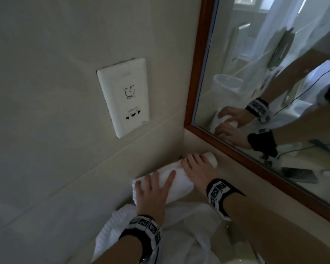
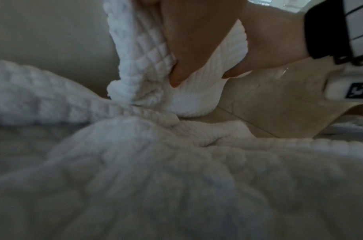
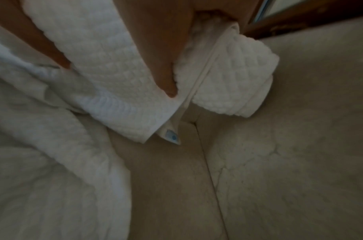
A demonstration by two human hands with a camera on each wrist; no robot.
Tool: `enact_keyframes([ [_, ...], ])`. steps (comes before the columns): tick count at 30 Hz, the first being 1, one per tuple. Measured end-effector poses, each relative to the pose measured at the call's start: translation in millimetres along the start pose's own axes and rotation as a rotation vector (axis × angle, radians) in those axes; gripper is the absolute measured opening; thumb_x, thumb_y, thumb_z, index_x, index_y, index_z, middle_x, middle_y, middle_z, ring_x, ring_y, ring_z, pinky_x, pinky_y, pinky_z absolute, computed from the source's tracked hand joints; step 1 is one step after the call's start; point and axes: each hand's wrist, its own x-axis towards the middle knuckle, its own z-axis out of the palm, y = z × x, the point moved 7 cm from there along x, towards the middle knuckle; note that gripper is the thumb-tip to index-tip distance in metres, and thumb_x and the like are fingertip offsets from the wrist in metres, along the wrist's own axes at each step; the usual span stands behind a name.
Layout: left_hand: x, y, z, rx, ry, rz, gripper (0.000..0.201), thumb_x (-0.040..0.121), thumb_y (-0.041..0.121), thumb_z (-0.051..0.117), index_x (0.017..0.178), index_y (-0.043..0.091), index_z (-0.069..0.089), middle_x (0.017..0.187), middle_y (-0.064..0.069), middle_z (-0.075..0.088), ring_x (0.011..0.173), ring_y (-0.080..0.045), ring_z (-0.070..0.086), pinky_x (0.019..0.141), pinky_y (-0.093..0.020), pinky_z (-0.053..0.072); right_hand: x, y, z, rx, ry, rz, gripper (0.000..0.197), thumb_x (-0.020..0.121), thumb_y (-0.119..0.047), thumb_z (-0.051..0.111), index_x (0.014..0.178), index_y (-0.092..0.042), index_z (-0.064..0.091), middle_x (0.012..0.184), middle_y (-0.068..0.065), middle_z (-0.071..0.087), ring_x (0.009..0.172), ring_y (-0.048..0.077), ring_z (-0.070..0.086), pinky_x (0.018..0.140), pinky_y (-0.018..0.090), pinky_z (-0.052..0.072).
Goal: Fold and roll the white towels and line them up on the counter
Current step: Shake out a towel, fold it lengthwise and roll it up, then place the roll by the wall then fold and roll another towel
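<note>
A rolled white towel lies on the counter, pushed into the corner where the wall meets the mirror. My left hand lies flat on the roll's near end, fingers spread. My right hand rests on its far end, fingers reaching over the top toward the wall. In the left wrist view my thumb presses into the roll. The right wrist view shows my right thumb along the roll beside a hem with a small blue label. A loose white towel lies crumpled below my wrists.
A white wall socket plate sits on the tiled wall at left. A wood-framed mirror runs along the right and reflects both hands. Beige stone counter shows to the right of the roll.
</note>
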Motion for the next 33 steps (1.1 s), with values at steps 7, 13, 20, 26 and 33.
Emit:
enact_keyframes([
  [7, 12, -24, 29, -0.066, -0.165, 0.008, 0.112, 0.051, 0.060, 0.058, 0.147, 0.040, 0.004, 0.128, -0.013, 0.049, 0.104, -0.036, 0.051, 0.078, -0.049, 0.045, 40, -11, 34, -0.056, 0.023, -0.143, 0.023, 0.069, -0.015, 0.051, 0.091, -0.011, 0.050, 0.087, 0.011, 0.059, 0.079, 0.031, 0.059, 0.080, 0.042, 0.052],
  [13, 29, -24, 53, 0.032, -0.295, 0.063, 0.093, 0.081, 0.056, 0.051, 0.133, 0.040, -0.024, 0.144, -0.015, 0.020, 0.128, -0.036, 0.027, 0.092, -0.041, 0.044, 53, -11, 61, -0.128, -0.204, -0.084, 0.021, 0.065, -0.024, 0.058, 0.084, -0.018, 0.065, 0.084, 0.008, 0.060, 0.078, 0.028, 0.057, 0.077, 0.045, 0.049],
  [20, 40, -9, 65, 0.058, -0.294, 0.044, 0.088, 0.085, 0.048, 0.050, 0.133, 0.036, -0.022, 0.138, -0.015, 0.025, 0.117, -0.034, 0.035, 0.083, -0.045, 0.052, 45, -22, 46, -0.097, -0.359, 0.104, 0.030, 0.068, -0.038, 0.075, 0.091, -0.019, 0.071, 0.095, 0.008, 0.065, 0.090, 0.030, 0.061, 0.074, 0.046, 0.051],
  [26, 40, -14, 56, 0.020, -0.351, 0.034, 0.097, 0.082, 0.056, 0.054, 0.142, 0.035, -0.020, 0.142, -0.015, 0.020, 0.129, -0.038, 0.025, 0.093, -0.045, 0.047, 6, -46, 22, 0.170, -0.445, 0.077, 0.015, 0.081, -0.019, 0.069, 0.090, -0.007, 0.070, 0.094, 0.015, 0.067, 0.089, 0.031, 0.064, 0.075, 0.038, 0.050],
  [33, 16, -23, 39, 0.013, -0.571, 0.251, 0.108, 0.079, 0.055, 0.062, 0.102, 0.072, -0.042, 0.154, -0.018, -0.005, 0.138, -0.041, 0.013, 0.109, -0.047, 0.032, -53, -66, 74, 0.406, -0.798, 0.147, 0.080, 0.081, -0.034, 0.069, 0.146, -0.020, 0.024, 0.145, 0.008, 0.033, 0.130, 0.034, 0.036, 0.104, 0.049, 0.037],
])
